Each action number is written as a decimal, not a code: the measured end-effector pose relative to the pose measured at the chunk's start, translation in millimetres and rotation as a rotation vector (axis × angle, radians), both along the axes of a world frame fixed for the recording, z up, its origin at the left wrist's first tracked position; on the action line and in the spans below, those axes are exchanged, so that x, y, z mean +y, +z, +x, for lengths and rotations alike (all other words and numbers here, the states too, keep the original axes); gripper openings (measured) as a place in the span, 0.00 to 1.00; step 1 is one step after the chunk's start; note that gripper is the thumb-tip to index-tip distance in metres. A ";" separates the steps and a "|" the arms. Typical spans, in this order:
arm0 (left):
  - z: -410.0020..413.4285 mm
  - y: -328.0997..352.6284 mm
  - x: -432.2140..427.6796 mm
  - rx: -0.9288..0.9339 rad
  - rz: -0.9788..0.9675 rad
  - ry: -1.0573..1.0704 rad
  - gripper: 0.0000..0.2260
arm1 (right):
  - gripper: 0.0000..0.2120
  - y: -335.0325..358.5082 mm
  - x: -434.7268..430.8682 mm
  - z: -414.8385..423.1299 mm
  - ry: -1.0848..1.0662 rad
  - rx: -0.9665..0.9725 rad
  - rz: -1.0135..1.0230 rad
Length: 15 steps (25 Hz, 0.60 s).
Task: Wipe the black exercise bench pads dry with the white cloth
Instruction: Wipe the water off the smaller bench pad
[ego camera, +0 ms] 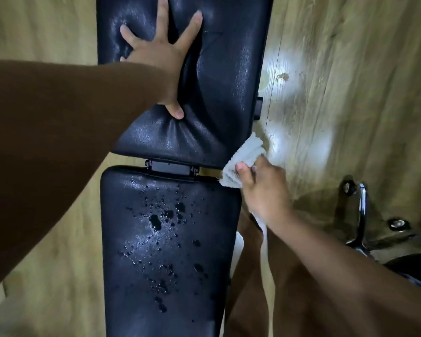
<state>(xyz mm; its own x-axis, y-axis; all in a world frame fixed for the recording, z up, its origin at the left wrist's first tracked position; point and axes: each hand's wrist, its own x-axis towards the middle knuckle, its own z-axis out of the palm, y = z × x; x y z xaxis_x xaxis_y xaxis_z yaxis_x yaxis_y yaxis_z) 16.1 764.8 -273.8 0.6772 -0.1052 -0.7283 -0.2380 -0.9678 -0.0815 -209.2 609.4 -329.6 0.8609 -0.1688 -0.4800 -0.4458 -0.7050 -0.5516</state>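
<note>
Left hand [158,57] is spread wide, fingers splayed, pressing flat into the far black pad [229,76], thumb denting its near edge. Centre frame, the near pad [170,251] sits beaded with water drops [156,221], a hinge bracket [171,167] between the two. Over on the right, the right hand [265,190] pinches the bunched white cloth [243,156] at the far pad's right corner, above the wooden floor [350,93].

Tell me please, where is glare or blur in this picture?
Head view: strong white glare on the wooden floor right of the far pad; softer sheen on both pads; water drops on the near pad are sharp; the white cloth and right hand look slightly soft; wide-angle bending at the edges.
</note>
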 end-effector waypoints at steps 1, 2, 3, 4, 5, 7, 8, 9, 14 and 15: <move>0.1 0.1 -1.5 0.010 0.009 0.001 0.72 | 0.15 8.6 -14.2 15.4 0.022 -0.030 0.014; 0.0 0.6 -2.6 0.016 0.008 0.003 0.72 | 0.13 15.7 -25.3 35.5 0.024 -0.128 0.002; 0.4 0.4 -2.3 0.017 -0.002 0.009 0.72 | 0.10 20.7 -34.1 62.0 0.021 -0.254 -0.029; 1.1 -0.2 -1.0 0.015 -0.017 0.015 0.72 | 0.05 20.9 -41.2 95.1 0.044 -0.365 -0.068; 1.0 -0.7 0.8 0.015 -0.028 0.019 0.72 | 0.06 16.2 -44.4 133.5 0.092 -0.409 -0.128; 1.7 -2.6 4.4 0.011 -0.038 0.015 0.71 | 0.16 6.3 -45.1 202.9 0.227 -0.438 -0.225; 2.5 -3.4 5.3 0.005 -0.044 0.025 0.71 | 0.17 0.0 -44.1 219.6 0.269 -0.455 -0.262; 2.5 -3.7 5.4 0.007 -0.054 0.045 0.71 | 0.16 -2.4 -42.9 219.4 0.282 -0.480 -0.289; 2.2 -10.4 10.8 0.006 -0.104 0.078 0.72 | 0.09 6.8 -24.7 72.5 0.616 -0.490 -0.032; 1.9 -11.5 13.1 0.006 -0.109 0.086 0.72 | 0.07 4.4 -28.1 70.9 0.769 -0.503 -0.034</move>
<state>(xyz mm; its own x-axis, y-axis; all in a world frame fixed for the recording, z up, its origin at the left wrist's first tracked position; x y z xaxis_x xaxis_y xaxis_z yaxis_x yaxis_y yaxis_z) 18.0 777.9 -285.3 0.6830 -0.1258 -0.7195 -0.1544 -0.9877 0.0261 -138.2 581.4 -325.2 0.8476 0.5300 -0.0242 0.4396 -0.7271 -0.5273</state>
